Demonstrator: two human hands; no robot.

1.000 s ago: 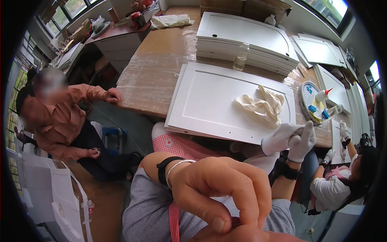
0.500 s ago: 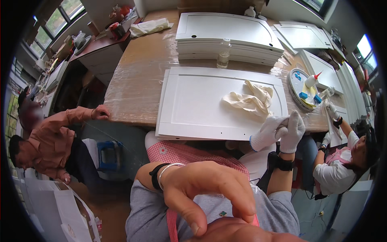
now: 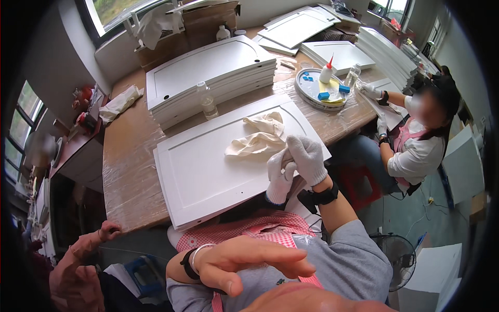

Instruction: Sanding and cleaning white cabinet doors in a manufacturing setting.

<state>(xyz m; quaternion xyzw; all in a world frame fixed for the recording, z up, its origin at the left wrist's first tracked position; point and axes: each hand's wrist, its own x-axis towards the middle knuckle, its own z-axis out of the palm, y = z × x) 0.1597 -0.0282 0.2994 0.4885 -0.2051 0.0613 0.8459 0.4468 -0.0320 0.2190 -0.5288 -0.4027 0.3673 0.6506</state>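
My left hand (image 3: 249, 262) is bare, with a bangle and a black band at its wrist. It hovers close to the camera, fingers apart and holding nothing visible. My right hand (image 3: 307, 160) wears a white knitted glove and a black wrist strap. Its fingers pinch a second, limp white glove (image 3: 279, 182) with a blue cuff edge. Both gloves are at the near edge of a white cabinet door panel (image 3: 208, 169), which lies on the table. A crumpled cream cloth (image 3: 257, 140) rests on that panel.
Behind the panel stand a clear bottle (image 3: 208, 104) and a stack of white panels (image 3: 208, 67). To the right, a round lid (image 3: 307, 89) carries a glue bottle (image 3: 326, 73) and blue blocks. A gloved co-worker (image 3: 416, 140) sits at right; another person's hand (image 3: 109, 230) touches the table (image 3: 130, 177).
The view has swung to the right, so the table appears turned and shifted left. My left hand's fingers are straighter. My right hand still grips the loose glove.
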